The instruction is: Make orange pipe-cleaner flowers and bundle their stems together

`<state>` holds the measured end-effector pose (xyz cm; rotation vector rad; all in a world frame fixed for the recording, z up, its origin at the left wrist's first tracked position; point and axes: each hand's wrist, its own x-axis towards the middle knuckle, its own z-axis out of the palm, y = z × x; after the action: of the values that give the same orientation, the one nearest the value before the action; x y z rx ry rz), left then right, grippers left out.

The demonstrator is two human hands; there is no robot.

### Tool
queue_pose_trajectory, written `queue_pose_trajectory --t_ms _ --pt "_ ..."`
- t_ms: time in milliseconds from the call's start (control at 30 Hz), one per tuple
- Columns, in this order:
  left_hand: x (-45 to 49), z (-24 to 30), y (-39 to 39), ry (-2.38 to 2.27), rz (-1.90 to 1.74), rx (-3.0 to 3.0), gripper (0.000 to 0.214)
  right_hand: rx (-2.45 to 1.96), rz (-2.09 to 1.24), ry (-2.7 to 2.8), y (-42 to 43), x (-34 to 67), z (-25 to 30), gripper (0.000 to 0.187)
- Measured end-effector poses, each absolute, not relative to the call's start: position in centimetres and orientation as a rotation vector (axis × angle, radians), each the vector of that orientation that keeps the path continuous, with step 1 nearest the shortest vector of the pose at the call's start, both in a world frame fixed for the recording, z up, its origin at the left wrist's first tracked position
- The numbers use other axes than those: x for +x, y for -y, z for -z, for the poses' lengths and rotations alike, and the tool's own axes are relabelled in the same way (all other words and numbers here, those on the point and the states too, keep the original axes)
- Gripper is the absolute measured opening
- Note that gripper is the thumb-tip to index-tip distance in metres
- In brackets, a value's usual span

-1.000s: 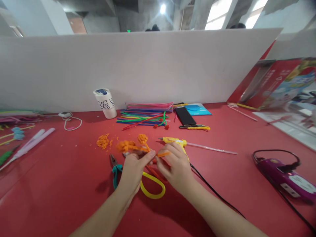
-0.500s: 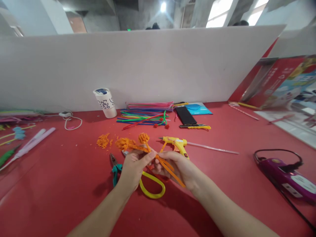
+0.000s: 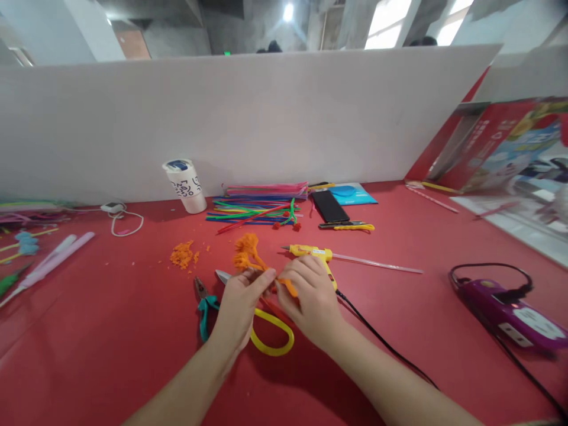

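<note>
Both hands hold a bundle of orange pipe cleaners (image 3: 248, 255) with fluffy ball-like tufts at the far end. My left hand (image 3: 242, 302) pinches the stems between thumb and fingers, just below the tufts. Close beside it, my right hand (image 3: 310, 299) is closed on the lower stems, and its fingers hide most of them. Under the hands lie scissors with a yellow handle (image 3: 273, 354), partly covered. Teal-handled pliers (image 3: 205, 307) rest left of my left hand. A yellow glue gun (image 3: 310, 252) with a clear glue stick lies just beyond my right hand.
Orange fluff clippings (image 3: 181, 255) lie to the left. Behind are a white tumbler (image 3: 185, 186), colourful pipe cleaners (image 3: 252, 213), a black phone (image 3: 331, 206) and a blue packet (image 3: 355, 194). A purple power strip (image 3: 510, 313) sits at the right, and a white partition (image 3: 266, 118) stands behind.
My right hand has turned over, its back now facing up, and closed round the lower stems. The tufts have swung together and tilted more upright. The view has shifted slightly.
</note>
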<state>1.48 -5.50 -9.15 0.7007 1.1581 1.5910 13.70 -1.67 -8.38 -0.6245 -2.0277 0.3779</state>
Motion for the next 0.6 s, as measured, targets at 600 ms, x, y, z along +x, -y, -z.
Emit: queue_pose_trajectory --t_ms 600 --pt "1.15 9.29 5.74 -1.146 -1.573 0.824 0.016 -0.778 -2.131 1.014 1.42 13.3 7.97 0.018"
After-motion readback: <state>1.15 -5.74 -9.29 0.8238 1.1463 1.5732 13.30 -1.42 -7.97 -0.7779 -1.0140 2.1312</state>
